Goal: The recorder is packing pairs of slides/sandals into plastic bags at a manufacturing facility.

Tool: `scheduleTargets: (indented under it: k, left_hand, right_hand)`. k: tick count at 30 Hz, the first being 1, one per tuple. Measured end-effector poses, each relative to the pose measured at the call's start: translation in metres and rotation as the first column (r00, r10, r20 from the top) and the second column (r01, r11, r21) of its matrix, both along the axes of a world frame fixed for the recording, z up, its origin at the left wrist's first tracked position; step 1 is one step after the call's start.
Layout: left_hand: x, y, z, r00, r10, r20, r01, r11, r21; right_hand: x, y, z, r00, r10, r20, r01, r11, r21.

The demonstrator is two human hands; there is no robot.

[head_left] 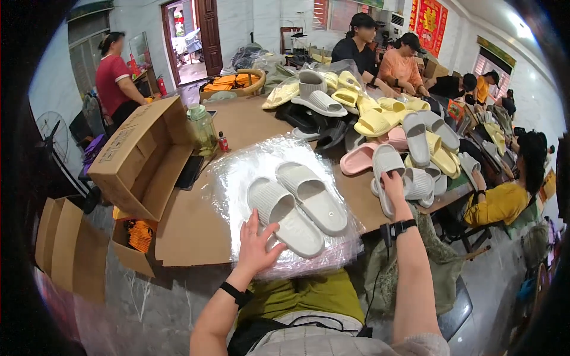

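Two light grey slide sandals lie side by side on a stack of clear plastic bags (237, 172) in front of me. My left hand (259, 242), fingers spread, rests against the outer side of the left slide sandal (297, 231). The right slide sandal (323, 207) of the pair lies untouched. At the edge of the slipper pile, my right hand (393, 187) has its fingers at the strap opening of another grey slide sandal (388, 163) and grips it. Its fingertips are partly hidden by the strap.
Grey, yellow, pink and black slippers (374, 121) heap up at the back right. An open cardboard box (139, 157), a glass jar (202, 129) and a small red bottle (222, 142) stand at the left. Several people work around the table; one in yellow (502, 204) sits at the right.
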State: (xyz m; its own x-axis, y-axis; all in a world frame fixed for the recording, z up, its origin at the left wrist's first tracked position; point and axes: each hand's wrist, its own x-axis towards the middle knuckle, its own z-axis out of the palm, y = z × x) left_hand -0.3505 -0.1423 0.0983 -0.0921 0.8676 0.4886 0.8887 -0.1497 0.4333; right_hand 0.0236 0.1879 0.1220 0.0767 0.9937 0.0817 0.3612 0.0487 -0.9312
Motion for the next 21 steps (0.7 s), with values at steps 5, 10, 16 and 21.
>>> scheduleTargets:
  k: [5, 10, 16, 21]
  left_hand:
    - [-0.002, -0.003, 0.000, 1.000, -0.001, -0.015, 0.001, 1.000, -0.006]
    - [-0.002, -0.003, 0.000, 0.998, 0.014, -0.059, -0.014, 1.000, 0.000]
    - [-0.002, -0.003, 0.002, 0.991, 0.029, 0.132, -0.023, 0.999, -0.047]
    - [-0.013, 0.003, -0.004, 0.985, 0.029, 0.171, 0.002, 0.984, -0.179]
  right_hand:
    - [-0.050, -0.066, 0.004, 0.735, -0.274, 0.621, -0.075, 0.877, 0.475]
    - [-0.149, -0.167, 0.056, 0.671, 0.385, 0.633, -0.601, 0.783, 0.161]
    - [-0.218, -0.162, 0.018, 0.669, 0.240, 0.704, -0.547, 0.800, 0.247]
    - [-0.194, -0.158, 0.020, 0.783, 0.294, 0.548, -0.515, 0.800, 0.307]
